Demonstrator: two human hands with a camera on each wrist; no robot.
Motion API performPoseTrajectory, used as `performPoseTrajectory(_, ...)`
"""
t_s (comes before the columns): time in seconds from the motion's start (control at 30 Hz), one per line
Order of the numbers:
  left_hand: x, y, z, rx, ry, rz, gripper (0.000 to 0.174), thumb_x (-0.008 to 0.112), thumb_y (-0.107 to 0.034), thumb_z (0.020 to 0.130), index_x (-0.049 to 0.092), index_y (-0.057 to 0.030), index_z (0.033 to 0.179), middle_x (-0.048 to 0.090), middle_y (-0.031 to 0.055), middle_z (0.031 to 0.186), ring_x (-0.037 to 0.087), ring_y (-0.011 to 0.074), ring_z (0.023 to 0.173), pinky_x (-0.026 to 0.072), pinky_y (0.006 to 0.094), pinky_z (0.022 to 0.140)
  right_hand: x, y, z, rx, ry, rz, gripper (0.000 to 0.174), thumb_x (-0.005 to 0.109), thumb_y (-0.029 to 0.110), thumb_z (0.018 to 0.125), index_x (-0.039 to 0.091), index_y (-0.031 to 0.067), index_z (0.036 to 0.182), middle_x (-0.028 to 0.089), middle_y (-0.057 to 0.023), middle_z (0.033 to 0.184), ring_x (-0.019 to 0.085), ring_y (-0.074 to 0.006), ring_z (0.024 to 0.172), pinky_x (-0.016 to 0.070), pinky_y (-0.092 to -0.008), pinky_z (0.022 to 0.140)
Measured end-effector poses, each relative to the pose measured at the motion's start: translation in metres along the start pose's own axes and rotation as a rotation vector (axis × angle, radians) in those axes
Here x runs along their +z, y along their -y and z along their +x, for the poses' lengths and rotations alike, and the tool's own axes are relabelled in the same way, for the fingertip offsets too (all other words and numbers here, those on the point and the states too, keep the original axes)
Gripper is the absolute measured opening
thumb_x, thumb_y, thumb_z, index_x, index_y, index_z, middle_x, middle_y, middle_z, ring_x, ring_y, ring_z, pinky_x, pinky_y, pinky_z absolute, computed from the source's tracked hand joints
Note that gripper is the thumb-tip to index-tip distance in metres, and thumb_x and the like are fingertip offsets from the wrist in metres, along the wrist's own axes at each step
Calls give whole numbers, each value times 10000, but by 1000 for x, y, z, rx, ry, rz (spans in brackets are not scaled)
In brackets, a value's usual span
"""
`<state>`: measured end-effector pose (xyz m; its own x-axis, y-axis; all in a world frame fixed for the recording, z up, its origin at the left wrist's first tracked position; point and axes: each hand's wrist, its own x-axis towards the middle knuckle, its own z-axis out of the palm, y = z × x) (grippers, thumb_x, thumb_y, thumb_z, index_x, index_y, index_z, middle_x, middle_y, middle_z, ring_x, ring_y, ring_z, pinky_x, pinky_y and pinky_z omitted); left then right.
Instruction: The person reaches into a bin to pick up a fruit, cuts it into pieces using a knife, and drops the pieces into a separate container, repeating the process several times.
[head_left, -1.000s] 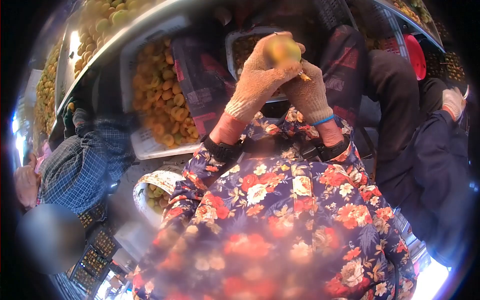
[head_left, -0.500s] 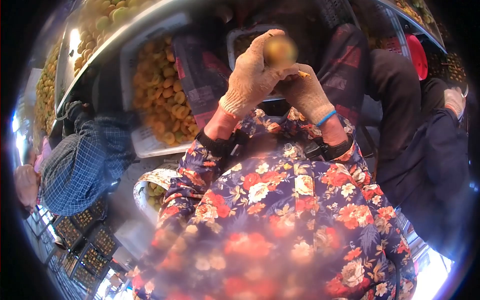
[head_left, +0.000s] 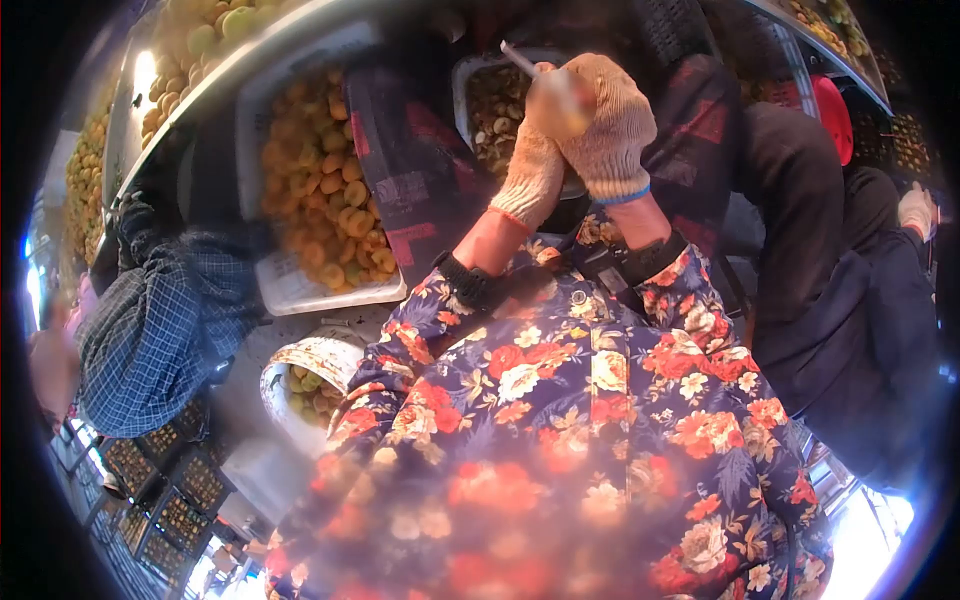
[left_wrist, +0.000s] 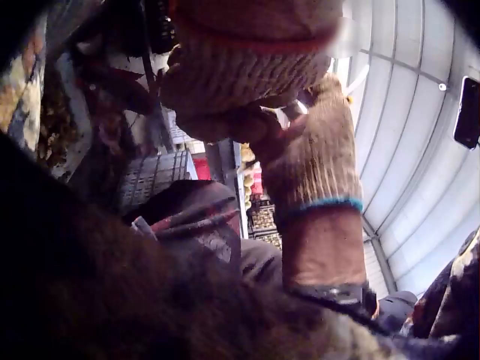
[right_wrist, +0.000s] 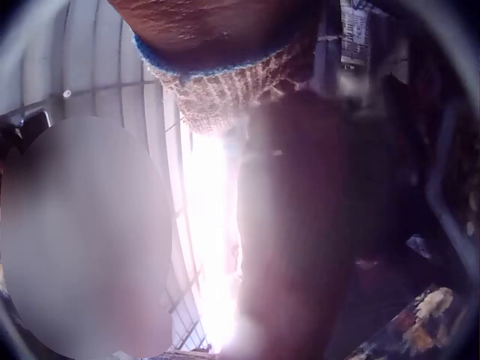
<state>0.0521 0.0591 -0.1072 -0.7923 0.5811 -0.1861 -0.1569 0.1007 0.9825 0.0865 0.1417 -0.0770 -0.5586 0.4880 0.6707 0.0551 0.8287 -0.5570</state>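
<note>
Both hands wear knitted gloves and meet above the lap in the head view. My left hand (head_left: 533,175), with a red cuff edge, is curled at a blurred round fruit (head_left: 563,102). Against it, the blue-cuffed right hand (head_left: 615,130) has its fingers bent round a thin pale tool (head_left: 518,58), whose end sticks out up and to the left. The left wrist view shows the left glove (left_wrist: 240,79) above and the right glove (left_wrist: 319,150) touching it. Glare and dark blur hide the fingers in the right wrist view, below the right glove (right_wrist: 217,97).
A white crate (head_left: 335,298) of orange fruit stands left of the legs, above a white bucket (head_left: 290,365) of fruit. Between the knees is a tray (head_left: 461,95) with small pieces. A metal table edge (head_left: 215,90) crosses the upper left. People sit on both sides.
The right hand has moved up and turned over beside the fruit, and the left hand has shifted right and lower. The pale tool now points up and left.
</note>
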Motion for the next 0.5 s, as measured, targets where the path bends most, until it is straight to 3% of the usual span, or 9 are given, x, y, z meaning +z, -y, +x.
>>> performPoseTrajectory(0.03,0,3,3,-71,-12,35,538,456,-527,990,550,-61,1242,615,56,1094,562,150,1008,441,290,906,0,0,0,143,136,-54,178,752,224,772,626,101,748,618,-91,695,626,-291,656,492,-345,593)
performPoseTrajectory(0.1,2,26,11,-73,-63,18,572,473,-557,972,552,-61,1245,623,54,1077,561,151,980,449,317,885,10,-10,-7,112,150,-85,237,738,271,782,597,99,699,605,-108,695,614,-310,652,475,-377,567)
performPoseTrajectory(0.2,3,60,12,-387,-41,-571,522,509,-541,962,573,-77,1193,640,60,1019,593,169,912,472,340,821,18,-7,-21,184,211,-328,284,716,304,778,556,97,668,578,-107,660,597,-329,621,459,-407,542)
performPoseTrajectory(0.23,6,77,11,-402,-42,-577,522,509,-541,962,573,-77,1193,640,60,1019,593,169,912,472,340,821,20,-10,-25,184,231,-336,284,713,306,776,555,97,667,579,-108,660,597,-329,622,459,-409,542)
performPoseTrajectory(0.3,15,78,7,-535,-59,-1238,486,523,-547,952,587,-98,1128,634,52,996,614,198,904,490,353,802,22,-15,-37,181,274,-348,284,707,309,774,552,97,667,579,-109,660,597,-331,622,458,-412,542)
performPoseTrajectory(0.33,12,79,1,-680,-50,-1182,435,508,-520,962,589,-110,1083,634,57,988,621,235,922,504,388,804,23,-18,-43,177,297,-354,284,704,311,772,550,97,667,579,-110,660,598,-332,622,458,-414,541)
performPoseTrajectory(0.5,11,77,-12,-845,-98,-1236,417,541,-502,914,593,-118,1066,640,74,1004,618,263,924,506,419,818,25,-25,-63,131,408,-339,285,690,321,766,543,98,666,580,-114,660,599,-335,624,457,-423,540)
